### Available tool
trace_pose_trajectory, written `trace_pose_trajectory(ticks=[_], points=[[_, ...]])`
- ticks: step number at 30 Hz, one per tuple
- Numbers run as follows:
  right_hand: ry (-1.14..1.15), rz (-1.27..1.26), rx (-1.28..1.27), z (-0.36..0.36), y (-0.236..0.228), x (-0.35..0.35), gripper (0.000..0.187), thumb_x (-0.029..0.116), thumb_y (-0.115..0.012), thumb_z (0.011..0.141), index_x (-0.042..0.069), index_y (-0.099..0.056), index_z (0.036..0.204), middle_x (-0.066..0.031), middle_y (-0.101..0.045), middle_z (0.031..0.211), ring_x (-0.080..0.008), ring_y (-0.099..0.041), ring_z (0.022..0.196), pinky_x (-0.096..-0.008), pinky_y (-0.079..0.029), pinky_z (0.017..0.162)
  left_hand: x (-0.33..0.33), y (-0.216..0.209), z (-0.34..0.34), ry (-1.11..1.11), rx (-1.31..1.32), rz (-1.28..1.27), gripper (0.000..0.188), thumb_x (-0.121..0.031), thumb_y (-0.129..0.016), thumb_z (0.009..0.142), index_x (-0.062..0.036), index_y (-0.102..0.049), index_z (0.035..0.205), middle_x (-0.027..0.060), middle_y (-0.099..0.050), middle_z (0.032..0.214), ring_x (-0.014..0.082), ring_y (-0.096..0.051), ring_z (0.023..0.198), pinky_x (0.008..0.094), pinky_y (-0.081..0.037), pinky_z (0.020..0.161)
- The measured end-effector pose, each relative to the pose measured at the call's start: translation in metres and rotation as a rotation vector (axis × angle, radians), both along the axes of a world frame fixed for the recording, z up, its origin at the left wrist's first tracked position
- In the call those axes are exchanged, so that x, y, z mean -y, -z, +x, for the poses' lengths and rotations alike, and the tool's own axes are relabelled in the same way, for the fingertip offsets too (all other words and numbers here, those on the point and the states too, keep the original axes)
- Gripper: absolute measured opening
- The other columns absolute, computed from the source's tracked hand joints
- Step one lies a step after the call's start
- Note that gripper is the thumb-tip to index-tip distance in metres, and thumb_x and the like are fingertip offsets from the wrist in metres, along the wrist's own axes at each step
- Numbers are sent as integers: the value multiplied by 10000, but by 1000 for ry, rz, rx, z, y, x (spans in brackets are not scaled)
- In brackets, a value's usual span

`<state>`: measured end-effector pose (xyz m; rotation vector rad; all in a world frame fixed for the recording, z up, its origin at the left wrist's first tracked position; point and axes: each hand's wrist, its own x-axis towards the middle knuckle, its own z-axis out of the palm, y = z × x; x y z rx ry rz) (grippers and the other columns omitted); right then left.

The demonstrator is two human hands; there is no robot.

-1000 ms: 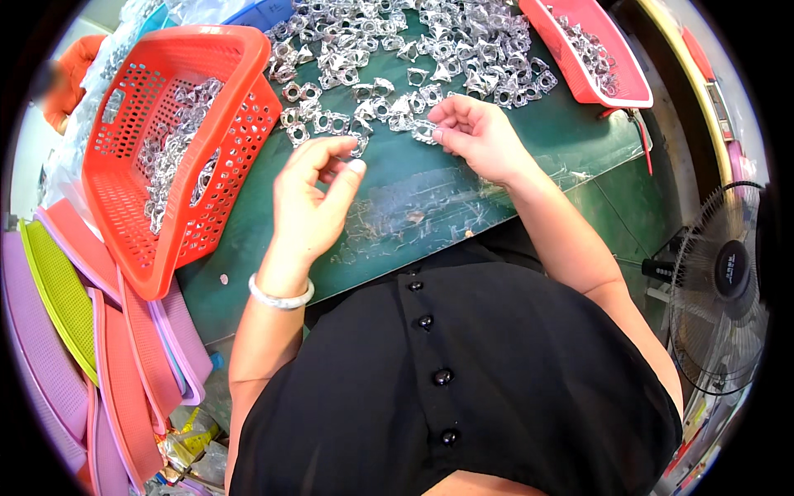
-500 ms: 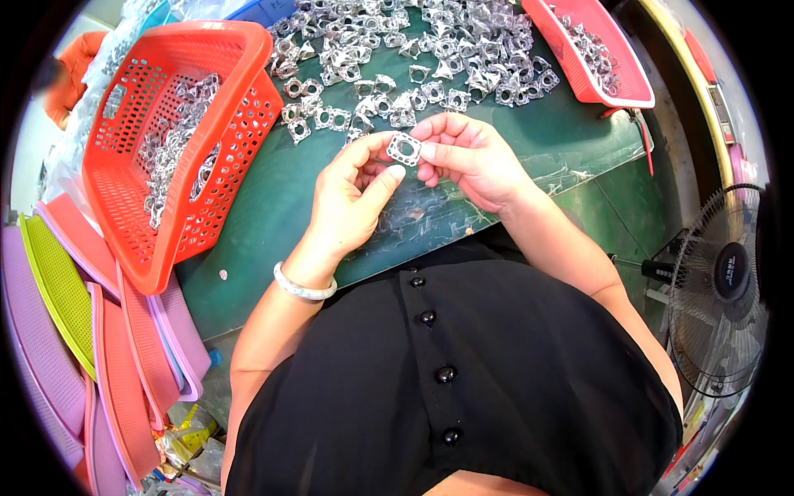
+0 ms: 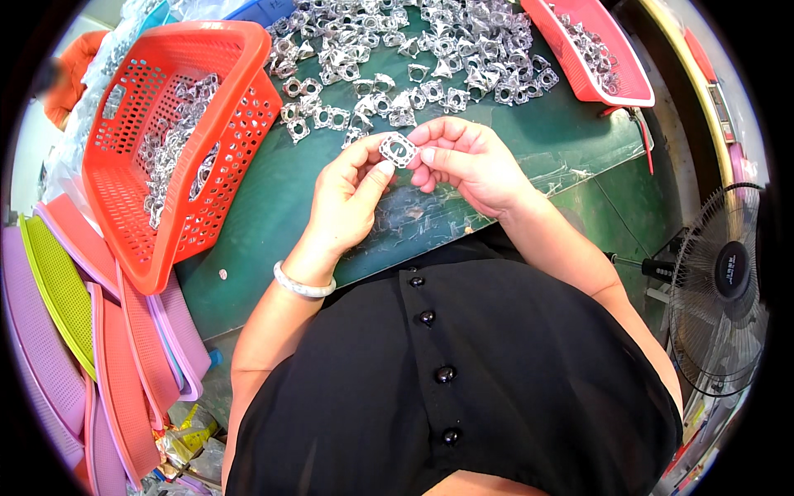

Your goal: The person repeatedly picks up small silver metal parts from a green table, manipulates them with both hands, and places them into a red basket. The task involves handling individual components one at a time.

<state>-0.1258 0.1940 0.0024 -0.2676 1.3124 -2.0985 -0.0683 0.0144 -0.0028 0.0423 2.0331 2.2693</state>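
Observation:
A small silvery metal part [image 3: 399,151], squarish with a large round hole, is held up between my two hands above the near part of the green table. My left hand [image 3: 349,192] pinches its left side, thumb at the lower edge and fingers behind. On the other side, my right hand [image 3: 471,165] grips its right edge between thumb and fingertips. Some of the fingertips are hidden behind the part. Just beyond my hands lies a loose heap of similar metal parts [image 3: 430,58].
A red perforated basket [image 3: 240,124] with metal parts stands at the left, and a pinkish-red tray [image 3: 633,93] with more at the far right. The green table [image 3: 273,248] has a worn near edge. Stacked coloured baskets [image 3: 58,289] are lower left; a fan [image 3: 718,285] stands right.
The metal part has turned and shifted slightly left between my fingers. My left thumb has moved a little left and down. Both hands otherwise stay in place.

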Motion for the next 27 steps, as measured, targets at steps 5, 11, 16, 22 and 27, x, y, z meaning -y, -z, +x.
trace_pose_trajectory(ticks=[5,11,16,22,27], points=[[-7,-5,-3,0,1,0,159,37,-542,869,-27,-564,1014,-101,-632,853,-139,-615,696,-255,-521,625,1,0,0,16,12,16,296,-24,-450,913,-12,-494,1206,41,-579,1042,91,-541,913,238,-456,790],[-1,12,1,2,1,0,145,41,-544,870,-26,-563,997,-107,-634,849,-141,-617,692,-254,-521,618,-1,1,1,-6,-8,36,309,-43,-473,912,-27,-493,1220,21,-597,977,81,-538,806,214,-435,721],[-1,22,-7,2,1,1,133,42,-549,869,-22,-563,984,-108,-635,842,-140,-620,687,-250,-523,608,0,1,2,-13,8,21,310,-38,-470,913,-27,-493,1222,22,-599,971,79,-538,809,212,-433,722],[-6,14,-9,3,1,2,125,51,-555,868,-17,-561,973,-107,-637,831,-139,-621,676,-244,-521,596,0,-1,3,-6,13,22,321,-34,-462,913,-24,-484,1233,24,-598,977,79,-538,814,212,-434,730],[-6,18,0,4,-1,1,116,68,-558,872,-10,-560,958,-101,-640,813,-140,-624,663,-238,-516,585,0,-2,4,22,30,9,364,-43,-475,906,-15,-455,1269,29,-588,997,79,-538,827,216,-439,732]])
